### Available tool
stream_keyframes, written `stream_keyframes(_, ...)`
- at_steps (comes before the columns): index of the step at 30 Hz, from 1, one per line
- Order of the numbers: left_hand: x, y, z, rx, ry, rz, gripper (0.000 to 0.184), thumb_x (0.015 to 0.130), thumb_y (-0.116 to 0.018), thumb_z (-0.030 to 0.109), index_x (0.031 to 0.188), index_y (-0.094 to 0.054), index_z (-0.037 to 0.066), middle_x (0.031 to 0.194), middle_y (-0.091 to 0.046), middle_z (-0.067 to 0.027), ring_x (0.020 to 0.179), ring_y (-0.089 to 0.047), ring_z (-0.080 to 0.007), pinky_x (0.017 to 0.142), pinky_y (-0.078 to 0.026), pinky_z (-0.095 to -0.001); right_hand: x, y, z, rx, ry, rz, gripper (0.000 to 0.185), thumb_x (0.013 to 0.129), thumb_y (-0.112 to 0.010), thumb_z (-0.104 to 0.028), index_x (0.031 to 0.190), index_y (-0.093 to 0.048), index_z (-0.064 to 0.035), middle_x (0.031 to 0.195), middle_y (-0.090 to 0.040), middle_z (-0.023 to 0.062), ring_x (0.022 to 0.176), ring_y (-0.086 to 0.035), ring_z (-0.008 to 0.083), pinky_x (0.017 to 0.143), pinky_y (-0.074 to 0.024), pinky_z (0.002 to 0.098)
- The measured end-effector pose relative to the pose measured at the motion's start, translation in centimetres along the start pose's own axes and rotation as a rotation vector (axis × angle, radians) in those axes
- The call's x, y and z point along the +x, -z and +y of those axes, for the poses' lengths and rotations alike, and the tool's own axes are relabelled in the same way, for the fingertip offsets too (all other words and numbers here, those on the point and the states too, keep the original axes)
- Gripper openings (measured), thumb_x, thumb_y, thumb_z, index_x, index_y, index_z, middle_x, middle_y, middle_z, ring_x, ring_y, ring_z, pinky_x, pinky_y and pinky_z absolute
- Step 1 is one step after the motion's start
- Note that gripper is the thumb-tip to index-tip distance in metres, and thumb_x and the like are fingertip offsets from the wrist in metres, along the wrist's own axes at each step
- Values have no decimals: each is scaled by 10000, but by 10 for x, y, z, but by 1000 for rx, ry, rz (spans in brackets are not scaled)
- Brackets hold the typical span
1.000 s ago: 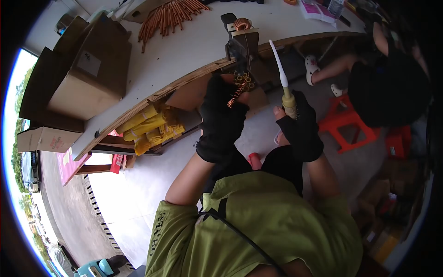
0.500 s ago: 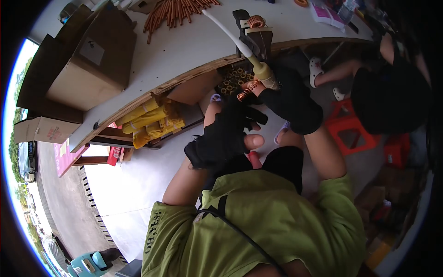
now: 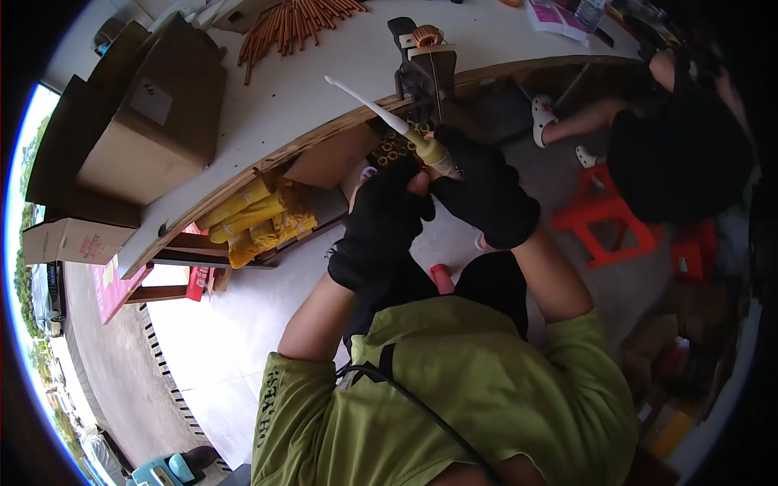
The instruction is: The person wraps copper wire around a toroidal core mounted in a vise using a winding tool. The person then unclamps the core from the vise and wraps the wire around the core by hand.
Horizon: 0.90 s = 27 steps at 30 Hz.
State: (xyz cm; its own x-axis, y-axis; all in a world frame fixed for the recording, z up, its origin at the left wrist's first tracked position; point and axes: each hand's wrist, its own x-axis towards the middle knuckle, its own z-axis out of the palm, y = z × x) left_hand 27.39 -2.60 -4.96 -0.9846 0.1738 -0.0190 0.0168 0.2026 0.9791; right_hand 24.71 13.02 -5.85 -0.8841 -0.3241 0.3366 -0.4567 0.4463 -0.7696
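My right hand [image 3: 485,193], in a black fingerless glove, is closed around the cream handle of a hook-like tool [image 3: 429,150]. Its long white shaft points up and left over the bench edge. My left hand [image 3: 377,215], gloved the same way, is closed right beside it, thumb near the base of the handle. Whatever the left fingers pinch is hidden by the gloves. Beyond the hands, a dark clamp-like holder [image 3: 433,77] is fixed at the bench edge, with a ring wound in copper wire [image 3: 427,36] on top.
Copper rods [image 3: 296,28] lie fanned on the white bench [image 3: 275,113], near a cardboard box [image 3: 162,121]. Below are yellow bundles [image 3: 259,211] and several yellow rings [image 3: 393,150]. A red stool [image 3: 604,215] and another person's legs [image 3: 592,130] are at right.
My left hand has risen and closed beside my right hand; its fingers were loosely spread before. The copper coil seen between the hands is now hidden. The tool tilts further left.
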Motion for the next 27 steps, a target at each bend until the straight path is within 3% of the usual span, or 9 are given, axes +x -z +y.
stream_keyframes(2, -2, -5, -17, 165, -201, 123, 205, 889, -503, 193, 975, -609, 39, 574, -536, -14, 502, -500, -64, 461, -380, -215, -3, -4, 1, 164, 33, 15, 522, 743, -662, -228, 1206, -466, -82, 868, -610, 109, 785, -609, 261, 676, -476, 323)
stream_keyframes(5, -6, -2, -7, 206, -301, 206, 202, 886, -497, 173, 975, -618, 38, 555, -523, -21, 504, -491, -71, 483, -386, -234, -23, 4, 11, 369, 5, 139, 558, 836, -571, -303, 1316, -360, -113, 828, -594, 69, 691, -584, 208, 648, -465, 310)
stream_keyframes(9, -9, 0, -5, 40, -114, 132, 198, 884, -488, 159, 970, -619, 39, 553, -510, -22, 491, -471, -75, 495, -387, -240, -76, 21, 13, 712, -487, 145, 430, 904, -472, -320, 1270, -406, -104, 740, -545, 23, 538, -478, 104, 620, -427, 312)
stream_keyframes(11, -8, 0, -8, -28, -96, 88, 199, 884, -484, 157, 973, -618, 40, 559, -503, -17, 486, -462, -73, 486, -378, -238, -96, 11, 34, 219, -308, 31, 380, 895, -488, -294, 1218, -451, -96, 710, -535, 23, 541, -476, 95, 580, -421, 289)
stream_keyframes(14, -9, -4, -12, -38, -102, 116, 200, 883, -482, 158, 966, -619, 39, 559, -501, -16, 487, -461, -73, 484, -375, -238, -117, -1, 47, -168, -158, 50, 327, 885, -499, -252, 1166, -499, -85, 670, -517, 26, 540, -466, 89, 546, -405, 250)
stream_keyframes(16, -8, -6, -15, -46, -147, 126, 205, 882, -484, 166, 958, -625, 38, 546, -502, -12, 481, -465, -75, 477, -377, -241, -108, 3, 30, -31, -258, 37, 309, 881, -504, -236, 1146, -513, -76, 662, -511, 23, 549, -463, 85, 550, -399, 236)
stream_keyframes(19, -6, -3, -17, 40, -233, 147, 195, 875, -504, 170, 951, -632, 44, 538, -508, -5, 475, -475, -77, 471, -383, -244, -87, 21, -7, 489, -532, -92, 307, 885, -500, -238, 1133, -507, -58, 670, -504, 4, 571, -451, 72, 560, -384, 228)
stream_keyframes(24, -2, -5, -23, 158, -265, 171, 163, 848, -563, 158, 961, -633, 65, 549, -512, 7, 468, -479, -75, 461, -385, -244, -96, 25, -23, 1123, -576, -233, 341, 911, -434, -279, 1147, -462, -34, 643, -448, -37, 551, -381, 43, 497, -299, 195)
stream_keyframes(27, 1, -13, -28, 73, -161, 110, 157, 839, -590, 166, 951, -637, 66, 561, -520, 14, 479, -482, -61, 463, -389, -233, -106, 18, -31, 1035, -603, -152, 364, 924, -393, -300, 1157, -439, -24, 624, -426, -40, 528, -351, 41, 485, -271, 191)
